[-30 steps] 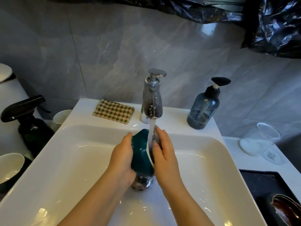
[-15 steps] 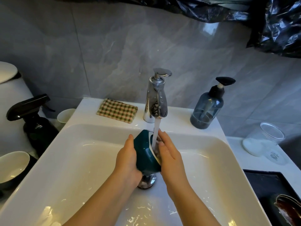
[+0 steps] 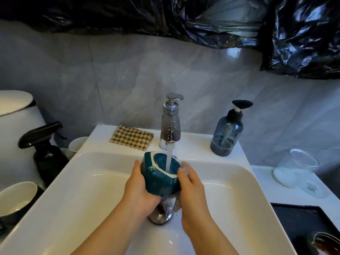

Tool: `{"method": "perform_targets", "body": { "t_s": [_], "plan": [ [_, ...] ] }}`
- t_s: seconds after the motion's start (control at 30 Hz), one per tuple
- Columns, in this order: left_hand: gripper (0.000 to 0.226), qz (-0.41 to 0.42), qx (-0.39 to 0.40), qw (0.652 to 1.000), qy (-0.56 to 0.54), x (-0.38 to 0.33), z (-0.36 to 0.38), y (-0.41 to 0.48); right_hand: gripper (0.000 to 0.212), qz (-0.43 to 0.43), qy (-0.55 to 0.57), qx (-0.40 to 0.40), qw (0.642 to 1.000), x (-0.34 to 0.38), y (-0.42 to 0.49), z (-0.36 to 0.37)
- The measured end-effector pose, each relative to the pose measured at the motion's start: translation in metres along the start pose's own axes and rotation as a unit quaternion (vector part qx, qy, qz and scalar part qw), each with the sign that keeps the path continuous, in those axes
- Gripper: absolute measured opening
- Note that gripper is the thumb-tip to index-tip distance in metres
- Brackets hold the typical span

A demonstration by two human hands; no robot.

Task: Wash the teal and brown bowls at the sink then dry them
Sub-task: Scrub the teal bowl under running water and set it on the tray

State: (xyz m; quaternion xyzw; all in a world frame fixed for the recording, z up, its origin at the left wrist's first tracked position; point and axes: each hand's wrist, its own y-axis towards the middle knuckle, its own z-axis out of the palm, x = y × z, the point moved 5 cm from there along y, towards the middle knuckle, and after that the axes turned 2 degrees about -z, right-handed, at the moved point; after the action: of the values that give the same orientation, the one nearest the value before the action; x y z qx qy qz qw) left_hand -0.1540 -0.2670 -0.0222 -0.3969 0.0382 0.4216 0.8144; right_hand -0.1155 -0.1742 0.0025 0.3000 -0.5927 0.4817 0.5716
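In the head view, the teal bowl (image 3: 160,174) is being held over the middle of the sink (image 3: 239,197), tipped so that its mouth is facing up and away towards the faucet (image 3: 170,124). This is probably so the water stream (image 3: 169,156) is running straight into the hollow and spilling out towards the drain (image 3: 159,217) just below. The left hand (image 3: 139,189) is cupping the bowl's left wall with its fingers curled round it. The right hand (image 3: 191,183) is wrapping the right wall near the rim; its fingertips are blurring, so I judge it is rubbing as well as steadying. This looks like the rinsing step, with drying not yet begun. The brown bowl (image 3: 327,242) is waiting at the near right, only partly in view, on a black tray (image 3: 298,218) well apart from the sink. A checked cloth (image 3: 131,137) is lying on the far ledge left of the faucet, within easy reach for drying. A soap dispenser (image 3: 227,133) is standing to the faucet's right, and a clear cup (image 3: 296,168) further right. On the left, a spray bottle (image 3: 46,150) and a white bowl (image 3: 16,197) are sitting outside the sink. Nothing is blocking the hands, though the low spout is leaving little room above the rim.
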Motion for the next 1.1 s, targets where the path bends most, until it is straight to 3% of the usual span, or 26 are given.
{"method": "perform_targets", "body": {
  "t_s": [0.07, 0.17, 0.33, 0.47, 0.63, 0.8, 1.0, 1.1],
  "plan": [
    [0.055, -0.008, -0.014, 1.000, -0.006, 0.004, -0.002, 0.000, 0.026, -0.082, -0.084, -0.009, 0.993, 0.010, -0.002, 0.000],
    [0.052, -0.006, -0.046, 0.998, 0.029, 0.009, -0.009, 0.002, 0.034, -0.131, -0.181, 0.036, 0.974, 0.014, -0.008, 0.011],
    [0.049, 0.001, -0.003, 0.997, 0.077, 0.006, 0.001, -0.001, 0.036, -0.121, -0.120, 0.040, 0.984, 0.019, -0.005, 0.007],
    [0.043, 0.097, 0.003, 0.976, 0.196, -0.004, 0.012, -0.009, 0.033, -0.101, -0.100, 0.051, 0.989, 0.014, -0.006, 0.005],
    [0.039, 0.137, -0.032, 0.954, 0.264, -0.013, 0.010, -0.011, 0.042, -0.209, -0.196, 0.063, 0.956, 0.020, -0.015, 0.016],
    [0.031, 0.142, -0.050, 0.931, 0.334, -0.007, 0.017, -0.014, 0.029, -0.116, -0.131, 0.031, 0.984, 0.014, 0.002, 0.003],
    [0.036, 0.144, -0.054, 0.931, 0.330, -0.007, 0.015, -0.014, 0.035, -0.224, -0.235, 0.043, 0.945, 0.011, -0.006, 0.012],
    [0.033, 0.119, -0.062, 0.929, 0.345, -0.010, 0.016, -0.015, 0.030, -0.132, -0.138, 0.009, 0.981, 0.008, 0.006, 0.003]
  ]
}}
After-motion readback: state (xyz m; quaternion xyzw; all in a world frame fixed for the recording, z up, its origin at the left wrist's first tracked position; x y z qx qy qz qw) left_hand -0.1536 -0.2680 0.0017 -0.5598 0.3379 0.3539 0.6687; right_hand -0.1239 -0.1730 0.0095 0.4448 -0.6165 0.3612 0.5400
